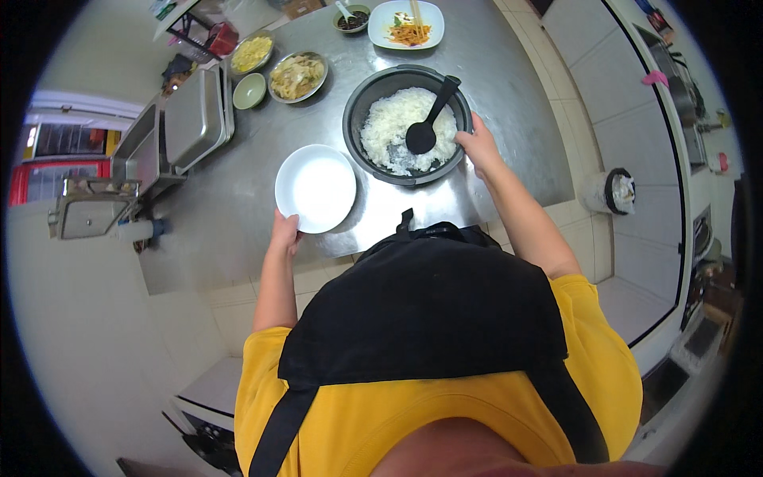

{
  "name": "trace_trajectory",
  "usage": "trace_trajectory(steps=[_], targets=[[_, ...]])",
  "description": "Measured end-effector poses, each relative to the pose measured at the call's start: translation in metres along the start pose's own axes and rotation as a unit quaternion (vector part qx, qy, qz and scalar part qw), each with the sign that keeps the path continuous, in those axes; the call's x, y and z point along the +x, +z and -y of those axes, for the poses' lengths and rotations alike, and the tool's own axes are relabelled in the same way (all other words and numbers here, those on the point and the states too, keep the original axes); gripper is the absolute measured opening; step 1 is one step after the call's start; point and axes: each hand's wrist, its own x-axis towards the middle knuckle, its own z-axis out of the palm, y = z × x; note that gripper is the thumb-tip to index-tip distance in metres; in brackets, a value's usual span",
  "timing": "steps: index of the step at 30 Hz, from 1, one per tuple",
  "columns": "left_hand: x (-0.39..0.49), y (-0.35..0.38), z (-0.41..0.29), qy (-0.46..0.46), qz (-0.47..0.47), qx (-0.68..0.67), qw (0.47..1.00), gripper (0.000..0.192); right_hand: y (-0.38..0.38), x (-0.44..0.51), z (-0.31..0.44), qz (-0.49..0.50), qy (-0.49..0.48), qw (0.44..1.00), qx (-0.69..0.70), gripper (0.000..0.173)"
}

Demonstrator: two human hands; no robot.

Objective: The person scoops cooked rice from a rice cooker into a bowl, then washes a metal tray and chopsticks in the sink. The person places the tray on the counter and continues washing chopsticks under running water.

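My left hand (285, 231) grips the near rim of an empty white bowl (316, 188) on the steel table. My right hand (480, 143) holds the right rim of a dark round rice pot (353, 132), thumb over the edge. Cooked white rice (384, 122) fills much of the pot, with part of its bottom showing at the near side. A black rice paddle (421, 137) lies on the rice, its handle resting over the pot's far right rim. The bowl stands just left of the pot, nearer to me.
Along the far side of the steel table (250, 161) are a square white plate (378, 27) with shredded orange food and chopsticks, a bowl of dark sauce (351, 21), two metal bowls of food (298, 77) (251, 53) and a small green bowl (249, 91). Steel pans (194, 119) stand left.
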Motion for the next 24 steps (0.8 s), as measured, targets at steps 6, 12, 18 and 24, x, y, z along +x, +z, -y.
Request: trace_trajectory(steps=[6,12,18,24], targets=[[-0.013,0.007,-0.088,0.469,-0.159,0.403,0.770,0.052,-0.008,0.025,0.013,0.027,-0.002,0.989,-0.147,0.051],[-0.054,0.169,-0.196,0.743,0.075,0.505,0.433,0.030,0.001,0.063,0.019,0.149,-0.022,0.963,-0.222,0.049],[-0.025,0.266,-0.206,0.707,0.093,0.675,0.190,0.021,-0.003,0.077,0.027,0.243,-0.033,0.935,-0.256,0.049],[-0.024,0.255,-0.208,0.592,0.142,0.772,0.184,0.013,0.002,0.083,0.027,0.265,-0.020,0.937,-0.227,0.048]])
